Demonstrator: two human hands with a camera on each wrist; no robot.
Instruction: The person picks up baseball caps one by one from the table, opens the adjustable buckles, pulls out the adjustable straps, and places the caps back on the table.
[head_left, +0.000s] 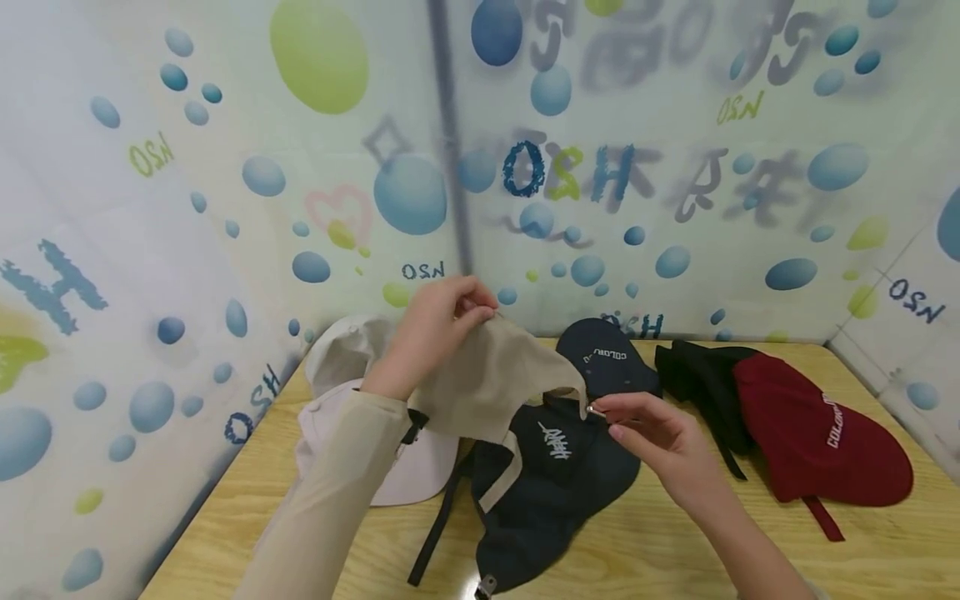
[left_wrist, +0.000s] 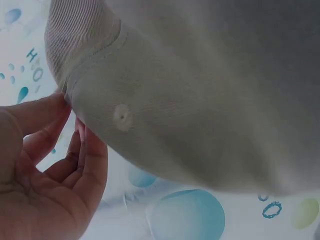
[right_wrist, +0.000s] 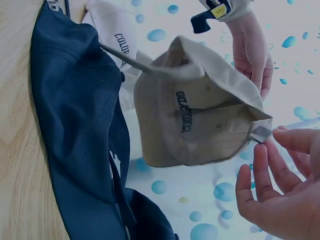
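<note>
A beige baseball cap (head_left: 495,375) is held up above the table, tilted, its inside facing the right wrist camera. My left hand (head_left: 435,329) pinches its edge between thumb and fingers; the left wrist view shows this grip beside a stitched eyelet (left_wrist: 122,117). With thumb and fingertips, my right hand (head_left: 667,437) pinches the small metal buckle (right_wrist: 260,134) at one end of the cap's back opening. The loose beige strap (head_left: 501,482) hangs from the other side. Just below lies a dark navy cap (head_left: 592,483) with white lettering, its own strap (head_left: 435,533) stretched out.
Two pale caps, one white (head_left: 330,354) and one pinkish (head_left: 416,467), lie at the left. Behind is another navy cap (head_left: 600,358). A black cap (head_left: 697,392) and a dark red cap (head_left: 795,433) sit right on the wooden table (head_left: 675,550). Patterned walls (head_left: 675,208) enclose the back and sides.
</note>
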